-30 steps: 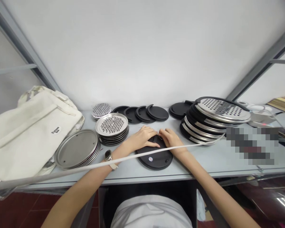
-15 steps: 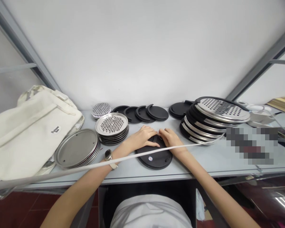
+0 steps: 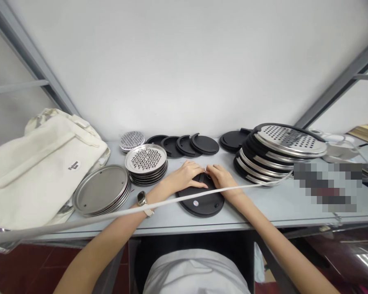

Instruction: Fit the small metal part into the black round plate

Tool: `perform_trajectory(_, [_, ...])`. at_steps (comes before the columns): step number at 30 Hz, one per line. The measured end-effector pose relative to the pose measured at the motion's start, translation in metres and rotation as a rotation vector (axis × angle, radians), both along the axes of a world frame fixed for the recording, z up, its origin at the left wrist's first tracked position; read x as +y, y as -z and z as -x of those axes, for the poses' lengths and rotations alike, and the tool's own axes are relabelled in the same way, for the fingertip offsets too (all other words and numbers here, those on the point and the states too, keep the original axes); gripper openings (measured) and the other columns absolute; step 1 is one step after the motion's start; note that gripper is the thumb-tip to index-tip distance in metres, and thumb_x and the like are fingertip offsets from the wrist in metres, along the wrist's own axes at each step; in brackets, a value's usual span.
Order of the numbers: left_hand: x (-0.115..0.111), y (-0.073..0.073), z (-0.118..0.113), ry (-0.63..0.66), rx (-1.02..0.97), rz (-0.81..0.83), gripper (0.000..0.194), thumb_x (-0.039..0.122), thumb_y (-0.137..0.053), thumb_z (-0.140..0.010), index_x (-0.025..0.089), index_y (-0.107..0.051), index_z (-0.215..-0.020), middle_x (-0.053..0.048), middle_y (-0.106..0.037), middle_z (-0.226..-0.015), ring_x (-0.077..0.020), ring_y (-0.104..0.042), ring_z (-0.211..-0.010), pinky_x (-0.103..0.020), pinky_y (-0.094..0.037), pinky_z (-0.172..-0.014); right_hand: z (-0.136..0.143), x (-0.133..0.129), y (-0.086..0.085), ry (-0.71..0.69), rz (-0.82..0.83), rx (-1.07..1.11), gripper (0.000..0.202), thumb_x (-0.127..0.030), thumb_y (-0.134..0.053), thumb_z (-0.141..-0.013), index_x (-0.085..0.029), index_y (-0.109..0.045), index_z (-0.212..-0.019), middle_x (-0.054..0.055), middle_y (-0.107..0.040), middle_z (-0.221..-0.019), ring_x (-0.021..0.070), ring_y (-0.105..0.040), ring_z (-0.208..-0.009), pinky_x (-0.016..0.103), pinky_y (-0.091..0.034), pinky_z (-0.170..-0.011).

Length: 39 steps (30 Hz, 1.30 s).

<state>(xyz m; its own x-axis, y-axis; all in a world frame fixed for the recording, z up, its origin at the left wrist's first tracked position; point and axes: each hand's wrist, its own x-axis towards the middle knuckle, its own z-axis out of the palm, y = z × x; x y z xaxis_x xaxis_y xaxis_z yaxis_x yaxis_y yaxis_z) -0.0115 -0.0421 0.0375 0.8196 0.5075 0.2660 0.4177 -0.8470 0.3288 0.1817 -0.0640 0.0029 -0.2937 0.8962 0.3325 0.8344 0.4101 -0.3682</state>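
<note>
Grey table (image 3: 263, 208): 2 hands, left (image 3: 188, 175), right (image 3: 219, 177), loosely curled on black disc (image 3: 202, 204)

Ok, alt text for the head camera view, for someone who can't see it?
Left hand and right hand touch a black disc on a grey table; grater plates are stacked left, a taller black-and-metal stack stands right, a cream bag far left.

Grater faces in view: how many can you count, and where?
3: back-left grater; front-left grater, topping a stack; right grater, topping the tallest stack. Others may be hidden beneath.
</note>
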Motion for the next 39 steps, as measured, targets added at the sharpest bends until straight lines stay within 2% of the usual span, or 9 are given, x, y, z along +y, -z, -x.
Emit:
perform_trajectory(8, [0.0,0.0,-0.001,0.002,-0.016,-0.024,0.048,0.048,-0.06,-0.082,0.012,-0.058,-0.112,-0.01,-0.063,-0.104,-0.0225,-0.054,-0.106,-0.037,-0.034,-0.102,0.002,0.0,-0.003,-0.018,-0.027,-0.009,0.02,-0.015,-0.042,-0.086,-0.023,-0.04,-0.067,0.004,-0.053,-0.069,0.0186,-0.049,-0.067,0.028,-0.039,-0.063])
perform_trajectory(14, [0.001,0.001,0.0,0.004,-0.005,-0.018,0.043,0.049,-0.059,-0.083,0.016,-0.058,-0.111,-0.008,-0.062,-0.107,-0.0236,-0.054,-0.108,-0.04,-0.034,-0.102,0.002,0.0,-0.004,-0.032,-0.025,-0.008,0.022,-0.014,-0.041,-0.086,-0.023,-0.039,-0.066,0.004,-0.053,-0.068,0.0191,-0.05,-0.069,0.028,-0.039,-0.063])
perform_trajectory(24, [0.0,0.002,0.0,0.0,-0.014,-0.064,0.049,0.05,-0.058,-0.083,0.014,-0.056,-0.116,-0.009,-0.062,-0.108,-0.0229,-0.053,-0.109,-0.037,-0.034,-0.102,0.0,-0.001,-0.002,-0.016,-0.022,0.003,0.02,-0.018,-0.04,-0.088,-0.022,-0.04,-0.069,0.004,-0.052,-0.07,0.0185,-0.051,-0.068,0.028,-0.041,-0.064])
perform_trajectory(31, [0.002,0.002,0.001,-0.001,-0.007,-0.018,0.047,0.051,-0.059,-0.083,0.016,-0.057,-0.114,-0.009,-0.062,-0.107,-0.0237,-0.054,-0.109,-0.039,-0.035,-0.1,-0.003,-0.001,0.002,-0.023,-0.035,0.069,0.017,-0.021,-0.039,-0.09,-0.022,-0.044,-0.073,0.004,-0.054,-0.073,0.0189,-0.053,-0.069,0.029,-0.043,-0.065])
perform_trajectory(39, [0.001,0.002,0.001,-0.007,-0.012,-0.037,0.05,0.052,-0.057,-0.083,0.015,-0.056,-0.116,-0.009,-0.061,-0.107,-0.0235,-0.053,-0.108,-0.038,-0.035,-0.1,-0.005,0.0,0.009,-0.036,-0.051,0.158,0.017,-0.026,-0.037,-0.092,-0.022,-0.043,-0.077,0.006,-0.055,-0.077,0.0196,-0.053,-0.072,0.031,-0.044,-0.07])
